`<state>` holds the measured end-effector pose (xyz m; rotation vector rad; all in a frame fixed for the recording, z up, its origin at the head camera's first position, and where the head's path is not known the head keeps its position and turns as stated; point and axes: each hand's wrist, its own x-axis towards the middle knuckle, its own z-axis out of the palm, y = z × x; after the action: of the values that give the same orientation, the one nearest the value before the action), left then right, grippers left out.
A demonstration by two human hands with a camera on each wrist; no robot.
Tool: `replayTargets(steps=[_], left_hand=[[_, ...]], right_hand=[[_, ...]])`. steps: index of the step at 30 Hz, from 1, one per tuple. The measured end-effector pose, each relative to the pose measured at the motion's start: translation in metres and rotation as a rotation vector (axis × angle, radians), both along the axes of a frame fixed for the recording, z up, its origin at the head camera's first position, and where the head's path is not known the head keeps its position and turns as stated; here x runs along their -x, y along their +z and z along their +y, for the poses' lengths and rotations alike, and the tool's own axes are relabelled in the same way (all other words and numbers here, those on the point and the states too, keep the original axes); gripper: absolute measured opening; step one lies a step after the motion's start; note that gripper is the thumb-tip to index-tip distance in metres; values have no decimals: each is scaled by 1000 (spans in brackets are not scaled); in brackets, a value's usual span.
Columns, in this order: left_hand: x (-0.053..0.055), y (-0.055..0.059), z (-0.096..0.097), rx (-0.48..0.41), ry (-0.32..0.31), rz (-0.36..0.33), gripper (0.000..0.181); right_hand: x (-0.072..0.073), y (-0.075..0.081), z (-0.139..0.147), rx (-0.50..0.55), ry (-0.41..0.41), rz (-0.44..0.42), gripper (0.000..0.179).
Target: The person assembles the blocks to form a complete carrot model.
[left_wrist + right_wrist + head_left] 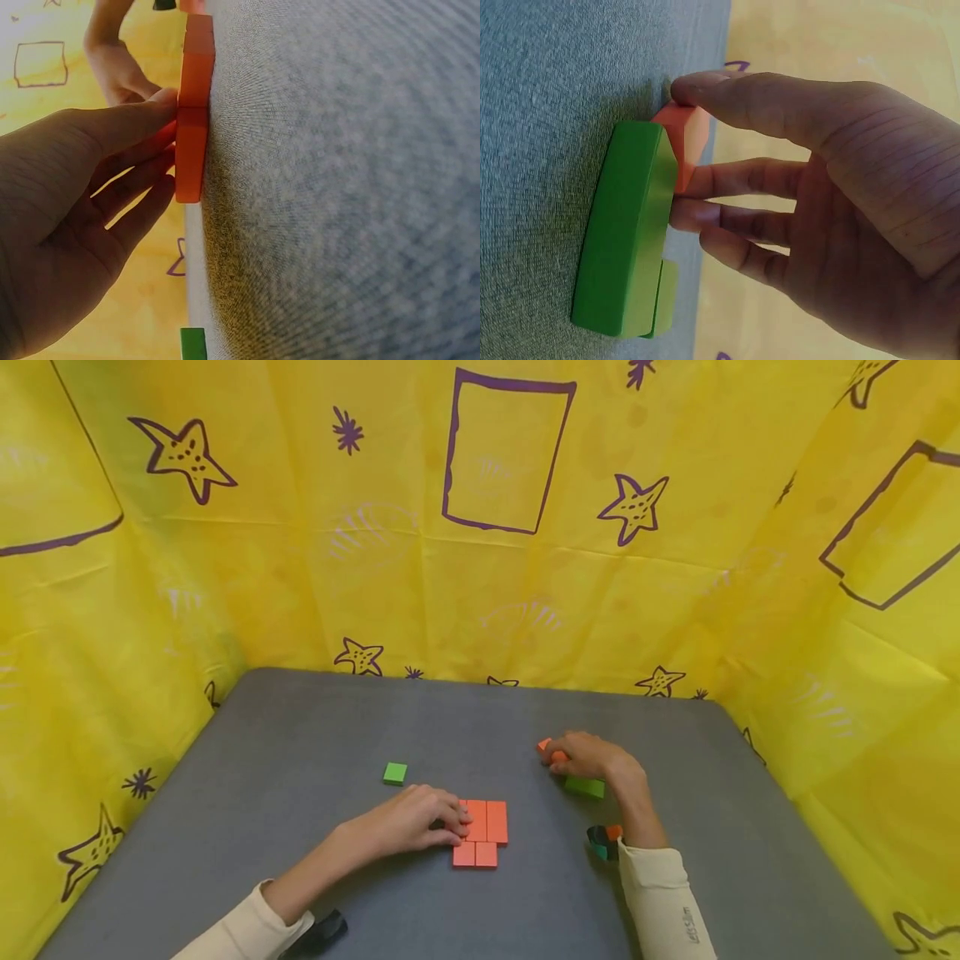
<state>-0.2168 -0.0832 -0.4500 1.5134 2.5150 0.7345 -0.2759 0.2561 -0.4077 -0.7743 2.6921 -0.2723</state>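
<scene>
Left hand (412,819), fingers relaxed, touches left side of flat orange block group (480,823) on worktop (315,727); right hand (590,755), well apart, farther off, pinches separate orange block (691,135) between thumb and fingers, just beside long green block (622,229).

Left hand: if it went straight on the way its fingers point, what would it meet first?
The left hand would meet the flat orange rectangular blocks first. It appears to touch the nearest one, though exact depth is hard to judge.
</scene>
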Motion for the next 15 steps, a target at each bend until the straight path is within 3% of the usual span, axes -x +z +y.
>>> replayTargets(steps=[8,15], left_hand=[[-1,0,4,19,25,-16,16],[0,0,4,3,12,10,15]], right_hand=[[-3,4,-4,43,-13,15,9],[-9,13,-6,37,40,66,20]])
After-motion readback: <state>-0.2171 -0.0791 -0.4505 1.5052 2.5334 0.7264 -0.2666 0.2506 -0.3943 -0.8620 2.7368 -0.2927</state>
